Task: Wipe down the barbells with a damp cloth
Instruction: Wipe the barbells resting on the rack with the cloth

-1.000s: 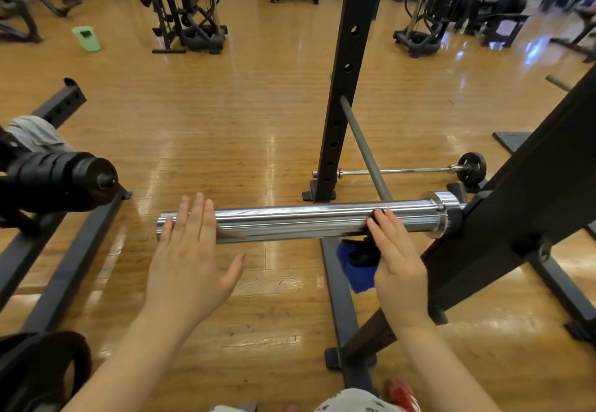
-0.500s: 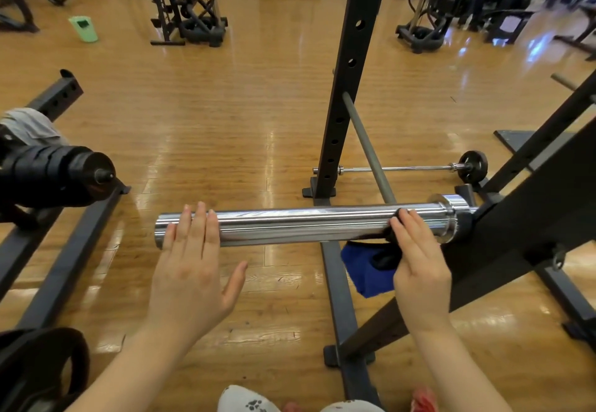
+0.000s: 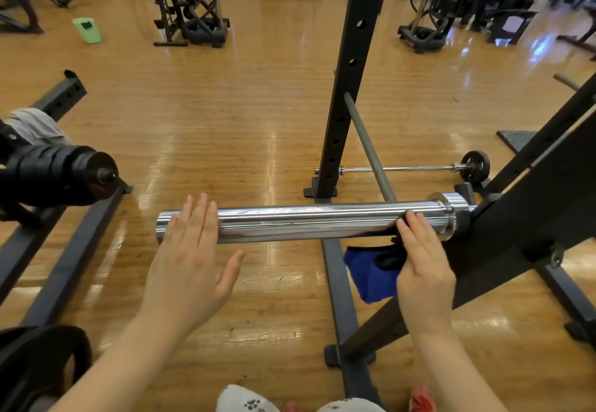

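Observation:
A chrome barbell sleeve [image 3: 306, 223] lies horizontally across the view, its collar [image 3: 450, 215] at the right against a black rack. My left hand [image 3: 190, 260] rests flat, fingers straight, on the sleeve's left end. My right hand [image 3: 422, 266] holds a blue cloth [image 3: 371, 276] against the sleeve just left of the collar, fingers laid over the top of the bar. The cloth hangs below the bar beside my palm. My right thumb is hidden.
A black rack upright [image 3: 350, 82] stands behind the sleeve, with a slanted black beam [image 3: 532, 218] at right. A thin barbell [image 3: 400, 169] lies on the wooden floor beyond. Black weight plates [image 3: 61, 176] sit at left. Gym machines and a green bin [image 3: 87, 29] stand far back.
My right hand has slid the cloth rightward along the sleeve towards the collar. My left hand has stayed on the sleeve's left end.

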Demonstrator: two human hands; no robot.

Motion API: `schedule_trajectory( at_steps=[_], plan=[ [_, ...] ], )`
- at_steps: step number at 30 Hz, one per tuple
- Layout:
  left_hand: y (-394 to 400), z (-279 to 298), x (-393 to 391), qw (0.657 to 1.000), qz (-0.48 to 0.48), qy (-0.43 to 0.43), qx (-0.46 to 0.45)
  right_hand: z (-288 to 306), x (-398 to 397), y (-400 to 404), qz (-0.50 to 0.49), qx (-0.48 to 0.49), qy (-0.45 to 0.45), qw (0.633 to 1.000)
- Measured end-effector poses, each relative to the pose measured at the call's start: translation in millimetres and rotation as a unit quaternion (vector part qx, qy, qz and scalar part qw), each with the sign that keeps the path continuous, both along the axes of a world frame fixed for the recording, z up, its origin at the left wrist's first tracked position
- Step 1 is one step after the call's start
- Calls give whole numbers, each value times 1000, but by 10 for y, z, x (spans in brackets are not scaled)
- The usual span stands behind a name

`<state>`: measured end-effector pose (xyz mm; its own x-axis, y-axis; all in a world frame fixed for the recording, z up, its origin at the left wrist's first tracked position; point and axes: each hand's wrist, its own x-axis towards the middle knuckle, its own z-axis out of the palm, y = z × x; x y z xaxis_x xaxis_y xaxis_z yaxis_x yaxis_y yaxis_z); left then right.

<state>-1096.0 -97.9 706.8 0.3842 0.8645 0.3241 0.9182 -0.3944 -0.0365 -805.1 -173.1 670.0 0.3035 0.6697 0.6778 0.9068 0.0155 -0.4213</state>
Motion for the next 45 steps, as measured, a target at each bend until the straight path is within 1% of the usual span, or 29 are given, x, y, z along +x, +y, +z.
schedule_trajectory(
  at_steps=[2,4,8,10,14,16,21,27,29,33,38,41,43,45],
  plan=[
    [-127,-62,-6,1000,1,-25,-5,41,11,55,-17,2,15,1000],
    [-191,-105,16,999,6,-31,-4,60,-65,112,-16,8,7,1000],
    [-98,-113,70,1000,17,-22,-1,7,-209,120,47,0,-17,999],
    [-28,-104,68,1000,12,-14,-1,-7,-146,84,57,0,-21,998],
    [2,-92,42,1000,5,-16,0,94,-6,110,-10,19,25,999],
    [-2,-87,43,1000,4,-16,-2,147,-80,196,-22,20,36,999],
    [-14,-69,29,1000,4,-21,-15,145,-258,299,45,2,-6,999],
    [-21,-62,41,1000,7,-19,-17,107,-132,200,42,-93,-69,992],
    [-23,-62,48,1000,8,-22,-18,135,-92,179,45,-86,-69,993],
    [-28,-60,56,999,6,-27,-16,334,-69,225,35,-41,-73,996],
    [-30,-73,55,999,9,-32,-14,287,-259,239,33,-105,-81,991],
    [-25,-80,72,999,15,-34,-13,237,-334,233,17,-109,-76,991],
    [-30,-86,88,999,17,-37,-12,244,-384,310,33,-89,-80,992],
    [-34,-89,97,999,20,-42,-14,232,-443,358,76,-75,-99,989]
  ],
)
